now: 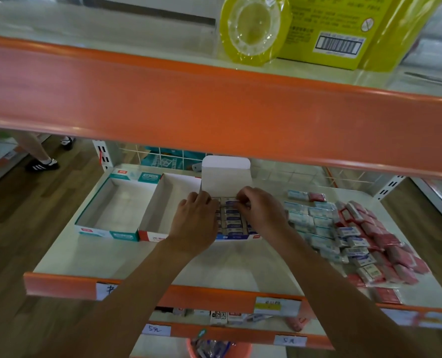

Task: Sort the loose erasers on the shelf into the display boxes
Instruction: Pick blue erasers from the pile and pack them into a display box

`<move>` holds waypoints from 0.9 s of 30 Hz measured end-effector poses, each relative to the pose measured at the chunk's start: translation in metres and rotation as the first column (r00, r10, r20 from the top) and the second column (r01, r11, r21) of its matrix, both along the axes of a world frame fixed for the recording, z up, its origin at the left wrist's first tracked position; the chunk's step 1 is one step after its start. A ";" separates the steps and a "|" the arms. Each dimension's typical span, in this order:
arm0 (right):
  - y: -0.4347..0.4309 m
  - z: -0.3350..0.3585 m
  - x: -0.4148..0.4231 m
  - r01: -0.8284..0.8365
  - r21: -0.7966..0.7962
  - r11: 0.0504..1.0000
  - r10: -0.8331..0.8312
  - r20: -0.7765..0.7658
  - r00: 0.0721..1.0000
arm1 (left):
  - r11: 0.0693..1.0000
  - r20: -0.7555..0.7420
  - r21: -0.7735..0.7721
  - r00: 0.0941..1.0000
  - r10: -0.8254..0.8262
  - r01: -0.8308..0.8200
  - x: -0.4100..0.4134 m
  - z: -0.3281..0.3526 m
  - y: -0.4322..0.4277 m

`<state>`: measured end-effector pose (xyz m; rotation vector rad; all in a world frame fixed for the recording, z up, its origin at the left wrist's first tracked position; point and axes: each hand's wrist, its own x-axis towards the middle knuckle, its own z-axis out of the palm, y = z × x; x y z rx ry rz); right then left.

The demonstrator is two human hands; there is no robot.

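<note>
Three display boxes stand side by side on the shelf [126,257]. The teal box [116,205] on the left and the red box [163,202] beside it are empty. The blue box [236,237] holds rows of blue-labelled erasers [232,218], and its white lid flap [225,174] stands upright. My left hand [195,220] rests over the blue box's left side, fingers curled at the back row. My right hand [256,208] pinches an eraser at the back row. A heap of loose blue and red wrapped erasers [354,239] lies to the right.
An orange shelf rail [214,109] crosses overhead, close above the boxes. Yellow packages [318,29] sit on the upper shelf. The lower shelves carry price tags and small goods [218,317]. A person's feet [42,164] stand on the wooden floor at the far left.
</note>
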<state>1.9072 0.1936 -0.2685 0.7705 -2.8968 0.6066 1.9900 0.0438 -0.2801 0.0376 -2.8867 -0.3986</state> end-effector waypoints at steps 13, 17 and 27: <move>0.009 -0.003 0.003 -0.123 0.000 0.992 0.123 -0.024 0.992 | 0.998 0.002 -0.053 1.000 -0.026 0.026 -0.002 0.000 0.002; 0.013 -0.001 0.003 -0.170 0.034 0.985 0.171 -0.013 0.985 | 0.996 0.019 -0.091 1.000 -0.020 0.021 -0.002 0.003 0.005; 0.074 0.019 0.021 -0.106 -0.106 0.989 0.098 -0.070 0.993 | 0.986 -0.166 0.033 0.973 -0.157 0.164 -0.004 0.020 0.055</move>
